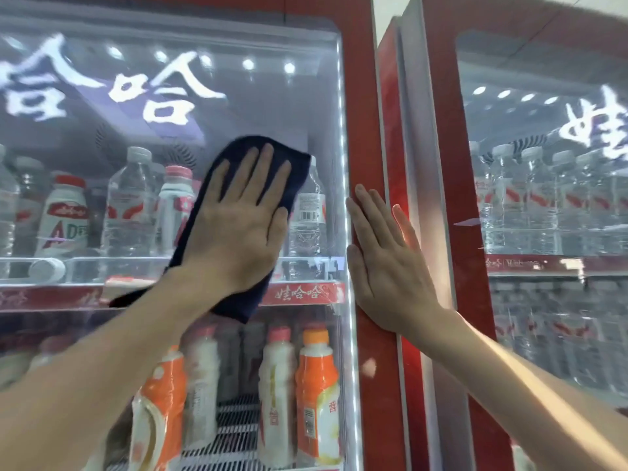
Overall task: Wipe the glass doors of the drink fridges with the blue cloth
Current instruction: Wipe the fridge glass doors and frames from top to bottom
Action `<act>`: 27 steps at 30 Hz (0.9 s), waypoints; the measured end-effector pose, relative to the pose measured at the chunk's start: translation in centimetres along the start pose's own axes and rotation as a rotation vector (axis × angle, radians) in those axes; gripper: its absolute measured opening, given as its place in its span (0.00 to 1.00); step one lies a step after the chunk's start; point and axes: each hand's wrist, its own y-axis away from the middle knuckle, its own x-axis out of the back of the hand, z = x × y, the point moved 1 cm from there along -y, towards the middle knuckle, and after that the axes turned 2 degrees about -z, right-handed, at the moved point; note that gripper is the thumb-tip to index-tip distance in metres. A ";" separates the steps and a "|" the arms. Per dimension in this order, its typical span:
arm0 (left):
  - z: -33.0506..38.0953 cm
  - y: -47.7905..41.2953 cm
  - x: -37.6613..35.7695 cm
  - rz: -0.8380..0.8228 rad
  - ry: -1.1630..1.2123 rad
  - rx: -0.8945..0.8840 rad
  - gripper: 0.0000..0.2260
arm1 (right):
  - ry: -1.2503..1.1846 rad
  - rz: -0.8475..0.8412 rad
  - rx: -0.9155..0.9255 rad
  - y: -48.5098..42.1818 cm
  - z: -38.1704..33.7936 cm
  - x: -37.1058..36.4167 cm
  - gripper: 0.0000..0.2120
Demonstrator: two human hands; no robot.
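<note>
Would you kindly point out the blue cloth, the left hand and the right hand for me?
blue cloth [241, 305]: head view, its lower hanging corner.
left hand [238, 232]: head view, back of the hand.
right hand [387, 266]: head view, back of the hand.

A shop, by its drinks display: behind the red-framed glass door [255, 107], bottled water [129, 205] stands above orange drink bottles [317, 396], with a second fridge [438, 147] of water right of it.
</note>
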 end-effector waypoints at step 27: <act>15.4 4.4 -2.6 0.070 0.062 0.084 0.27 | 0.018 -0.027 0.010 2.2 6.1 3.5 0.30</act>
